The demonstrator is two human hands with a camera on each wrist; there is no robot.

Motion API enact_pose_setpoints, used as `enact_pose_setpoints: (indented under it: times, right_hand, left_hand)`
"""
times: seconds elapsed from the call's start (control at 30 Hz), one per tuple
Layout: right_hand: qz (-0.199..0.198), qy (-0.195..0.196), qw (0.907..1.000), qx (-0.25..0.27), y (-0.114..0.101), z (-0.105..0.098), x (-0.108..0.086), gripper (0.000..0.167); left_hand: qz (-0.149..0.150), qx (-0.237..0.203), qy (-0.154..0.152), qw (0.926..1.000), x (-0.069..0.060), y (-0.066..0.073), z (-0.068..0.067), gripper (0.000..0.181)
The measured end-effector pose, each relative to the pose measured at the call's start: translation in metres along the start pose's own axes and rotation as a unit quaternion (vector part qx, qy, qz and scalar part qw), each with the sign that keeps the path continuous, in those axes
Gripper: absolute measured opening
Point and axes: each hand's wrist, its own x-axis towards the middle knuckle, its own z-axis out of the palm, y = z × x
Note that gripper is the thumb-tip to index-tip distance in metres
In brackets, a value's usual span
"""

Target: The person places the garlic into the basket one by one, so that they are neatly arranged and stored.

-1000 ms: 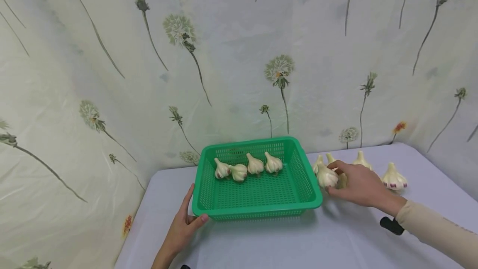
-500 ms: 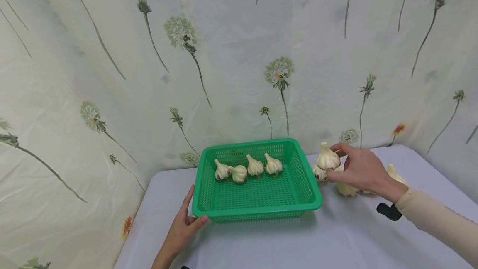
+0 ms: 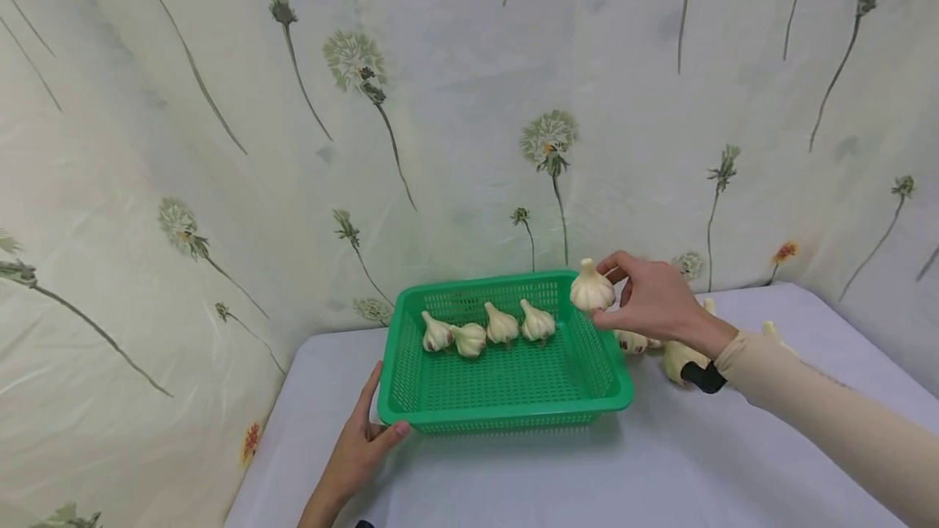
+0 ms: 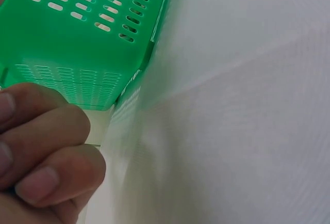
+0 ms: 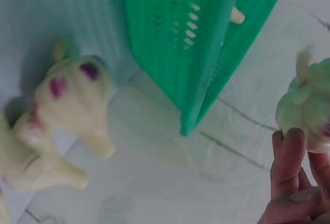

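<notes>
My right hand (image 3: 656,300) pinches a garlic bulb (image 3: 592,289) between thumb and fingers, its stem pointing up, above the right rim of a green plastic basket (image 3: 506,417). In the right wrist view the held bulb (image 5: 309,102) shows at the right edge, fingertips under it. My left hand (image 3: 355,446) holds the basket's near left corner, thumb on the rim and index finger along the side. Its other fingers (image 4: 56,152) curl beside the basket wall in the left wrist view. Several garlic bulbs (image 3: 502,324) sit in a row along the basket's back part.
More garlic bulbs (image 3: 681,361) lie on the white-covered table (image 3: 513,479) right of the basket, partly hidden by the right arm. A black piece (image 3: 703,377) hangs under the right wrist. A curtain with dandelion prints (image 3: 455,129) stands behind the table.
My right hand has lifted the garlic bulb from beside the other bulbs and carried it up and left to the basket's right rim. The left hand and basket stay in place.
</notes>
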Motion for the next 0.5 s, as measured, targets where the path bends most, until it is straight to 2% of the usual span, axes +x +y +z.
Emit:
enact_pose_setpoints:
  times: [0.17, 0.3, 0.5]
  right_hand:
    - [-0.033, -0.033, 0.9983, 0.036, -0.015, 0.016, 0.018, 0.053]
    - [-0.067, -0.038, 0.9958, 0.049, -0.028, 0.029, 0.032, 0.059]
    - [-0.081, -0.080, 0.9905, 0.077, -0.048, 0.054, 0.054, 0.061]
  left_hand:
    - [-0.004, -0.001, 0.001, 1.0000, -0.001, -0.001, 0.002, 0.097]
    - [-0.004, 0.003, 0.000, 1.0000, 0.000, 0.000, 0.002, 0.097]
    - [-0.001, 0.008, 0.002, 1.0000, 0.000, 0.000, 0.001, 0.097]
